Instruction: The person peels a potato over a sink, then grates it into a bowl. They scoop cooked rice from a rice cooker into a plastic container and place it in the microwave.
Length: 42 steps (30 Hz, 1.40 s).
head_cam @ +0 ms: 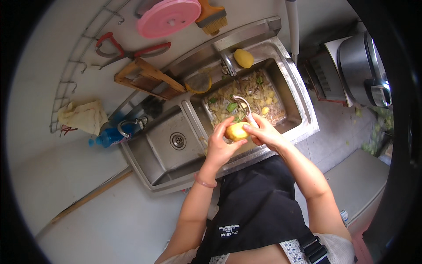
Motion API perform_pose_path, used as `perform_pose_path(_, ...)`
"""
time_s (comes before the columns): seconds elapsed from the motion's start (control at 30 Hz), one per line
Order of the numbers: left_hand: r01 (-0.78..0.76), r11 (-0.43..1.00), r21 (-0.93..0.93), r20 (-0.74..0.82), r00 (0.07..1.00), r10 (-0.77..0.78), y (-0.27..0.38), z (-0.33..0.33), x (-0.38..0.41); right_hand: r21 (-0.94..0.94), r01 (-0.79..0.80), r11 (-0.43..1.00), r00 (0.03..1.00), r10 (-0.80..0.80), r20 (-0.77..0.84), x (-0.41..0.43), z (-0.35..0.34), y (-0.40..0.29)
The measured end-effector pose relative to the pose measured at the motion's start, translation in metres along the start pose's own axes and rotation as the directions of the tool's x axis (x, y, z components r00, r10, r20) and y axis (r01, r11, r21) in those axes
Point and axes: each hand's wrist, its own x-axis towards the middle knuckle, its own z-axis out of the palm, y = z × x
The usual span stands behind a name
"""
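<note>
My left hand (221, 142) grips a mostly peeled yellow potato (236, 131) above the near edge of the right sink basin. In my right hand (266, 132) is a white-handled peeler (248, 116), its curved head pointing away from me over the basin. The right thumb also touches the potato. Below, the right basin (292, 114) holds potato peelings (244, 87), several small yellow pieces and green leaves (231, 106). A peeled potato (243, 58) rests on the sink's back ledge beside the faucet (228, 64).
The left basin (158, 135) has a round drain (178, 141). A blue bottle (110, 136) stands at its left, near a second faucet (125, 127). Scissors with red handles (132, 51) and a pink lid (168, 17) hang behind. A metal cooker (359, 71) stands at right.
</note>
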Motion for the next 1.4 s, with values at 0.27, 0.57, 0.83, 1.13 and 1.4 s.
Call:
perform_pose_path(0.27, -0.051, 0.637, -0.769, -0.179, 0.974, -0.139, -0.016, 0.037, -0.002, -0.302, 0.341, 0.89, 0.899, -0.402, -0.171, -0.009, 0.02, 0.032)
perform_pose_path(0.57, 0.054, 0.954, -0.294, -0.016, 0.998, -0.062, -0.026, 0.019, -0.002, -0.989, 0.109, 0.098, 0.719, -0.695, 0.01, -0.019, -0.014, -0.01)
perform_pose_path(0.83, 0.077, 0.996, 0.04, -0.082, 0.994, -0.073, -0.017, 0.019, -0.01, -0.964, 0.212, 0.164, 0.759, -0.649, 0.056, -0.029, -0.005, 0.0)
perform_pose_path(1.13, 0.071, 0.997, 0.037, 0.064, 0.995, -0.074, -0.026, 0.014, -0.001, -0.961, 0.21, 0.181, 0.873, -0.478, 0.101, -0.033, 0.001, -0.001)
perform_pose_path(1.4, 0.102, 0.995, -0.004, 0.181, 0.978, -0.1, -0.031, 0.012, -0.002, -0.975, 0.134, 0.18, 0.878, -0.478, 0.033, -0.03, -0.012, 0.011)
